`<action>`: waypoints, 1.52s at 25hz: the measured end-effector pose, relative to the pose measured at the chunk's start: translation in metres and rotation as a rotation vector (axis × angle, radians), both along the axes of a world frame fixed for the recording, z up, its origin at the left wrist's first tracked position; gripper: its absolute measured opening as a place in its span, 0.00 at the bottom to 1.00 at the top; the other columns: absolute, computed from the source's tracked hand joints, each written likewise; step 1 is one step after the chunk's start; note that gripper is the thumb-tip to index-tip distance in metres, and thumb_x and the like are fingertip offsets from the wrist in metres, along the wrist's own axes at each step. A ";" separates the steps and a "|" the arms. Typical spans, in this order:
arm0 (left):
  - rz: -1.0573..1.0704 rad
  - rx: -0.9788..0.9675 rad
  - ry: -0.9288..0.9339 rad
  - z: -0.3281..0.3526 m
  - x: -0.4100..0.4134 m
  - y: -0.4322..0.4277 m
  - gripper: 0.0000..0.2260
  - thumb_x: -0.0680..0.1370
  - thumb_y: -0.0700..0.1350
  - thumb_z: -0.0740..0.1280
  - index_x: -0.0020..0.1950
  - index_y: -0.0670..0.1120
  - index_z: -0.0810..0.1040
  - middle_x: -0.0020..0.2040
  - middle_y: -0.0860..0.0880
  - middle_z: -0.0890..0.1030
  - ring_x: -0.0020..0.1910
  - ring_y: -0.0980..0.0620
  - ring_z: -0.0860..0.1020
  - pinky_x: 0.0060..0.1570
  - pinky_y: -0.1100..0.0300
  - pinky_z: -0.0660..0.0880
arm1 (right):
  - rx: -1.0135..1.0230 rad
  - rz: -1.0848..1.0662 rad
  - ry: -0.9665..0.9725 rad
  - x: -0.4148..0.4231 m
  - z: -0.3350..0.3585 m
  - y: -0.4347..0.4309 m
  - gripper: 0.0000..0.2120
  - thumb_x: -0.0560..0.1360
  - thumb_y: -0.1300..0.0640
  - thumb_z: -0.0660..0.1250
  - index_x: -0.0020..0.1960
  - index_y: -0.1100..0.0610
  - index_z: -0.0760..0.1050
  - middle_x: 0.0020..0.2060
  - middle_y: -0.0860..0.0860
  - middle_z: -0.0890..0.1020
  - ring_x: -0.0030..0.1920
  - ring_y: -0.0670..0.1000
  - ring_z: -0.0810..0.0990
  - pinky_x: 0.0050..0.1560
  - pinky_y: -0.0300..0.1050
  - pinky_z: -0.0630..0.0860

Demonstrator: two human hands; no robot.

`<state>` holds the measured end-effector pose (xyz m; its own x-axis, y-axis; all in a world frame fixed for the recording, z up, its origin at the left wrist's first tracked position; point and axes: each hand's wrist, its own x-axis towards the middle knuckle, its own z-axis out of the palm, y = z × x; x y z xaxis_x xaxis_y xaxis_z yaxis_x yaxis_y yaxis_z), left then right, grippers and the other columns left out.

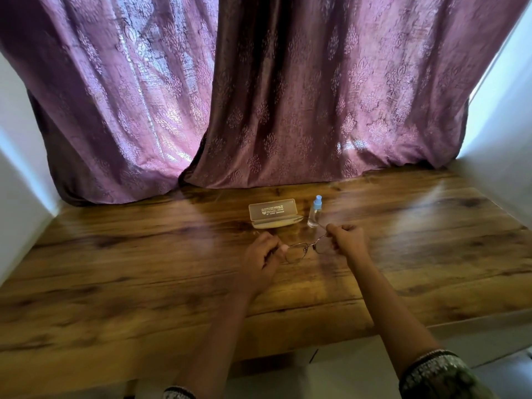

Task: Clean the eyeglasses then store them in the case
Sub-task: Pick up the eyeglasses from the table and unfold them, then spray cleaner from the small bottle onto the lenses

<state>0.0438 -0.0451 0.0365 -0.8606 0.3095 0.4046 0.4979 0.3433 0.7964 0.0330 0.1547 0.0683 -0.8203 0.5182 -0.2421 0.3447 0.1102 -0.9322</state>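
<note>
Thin metal-framed eyeglasses point(305, 249) hang just above the wooden table point(144, 254), held between both hands. My left hand point(263, 256) pinches the left end of the frame with curled fingers. My right hand point(347, 240) grips the right end, where a temple arm sticks up past the knuckles. Behind the hands lies an open translucent glasses case point(273, 216), lid up, with a pale lining in its tray. A small clear spray bottle point(315, 211) with a blue cap stands upright just right of the case.
Purple patterned curtains point(273, 96) hang down onto the back of the table. White walls close in the left and right sides. The table's front edge runs along the bottom of the view, near my forearms.
</note>
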 end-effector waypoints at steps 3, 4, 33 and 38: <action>0.012 0.039 -0.004 0.004 -0.004 0.001 0.13 0.76 0.57 0.56 0.41 0.51 0.74 0.41 0.54 0.72 0.39 0.57 0.72 0.39 0.71 0.67 | -0.085 0.066 -0.023 -0.008 0.000 0.003 0.09 0.73 0.60 0.67 0.35 0.61 0.75 0.26 0.52 0.74 0.24 0.47 0.69 0.22 0.36 0.66; 0.021 0.046 0.001 0.005 -0.007 0.001 0.13 0.76 0.56 0.56 0.41 0.51 0.74 0.41 0.54 0.72 0.40 0.57 0.73 0.39 0.71 0.67 | -0.102 0.094 -0.036 -0.012 -0.001 0.005 0.09 0.73 0.59 0.67 0.35 0.61 0.75 0.25 0.52 0.74 0.24 0.47 0.69 0.21 0.36 0.66; 0.404 0.366 -0.158 0.006 -0.063 0.001 0.12 0.80 0.45 0.56 0.37 0.50 0.72 0.28 0.51 0.75 0.25 0.58 0.74 0.24 0.68 0.71 | 0.302 0.144 -0.045 -0.118 -0.065 0.021 0.14 0.74 0.64 0.61 0.60 0.62 0.74 0.53 0.63 0.81 0.55 0.63 0.77 0.56 0.55 0.72; 0.404 0.380 -0.172 0.008 -0.062 0.004 0.11 0.80 0.46 0.57 0.40 0.47 0.73 0.32 0.50 0.76 0.26 0.60 0.75 0.25 0.69 0.72 | 0.232 0.168 0.072 -0.096 -0.069 0.022 0.15 0.77 0.62 0.61 0.63 0.62 0.71 0.56 0.61 0.79 0.57 0.61 0.77 0.60 0.57 0.72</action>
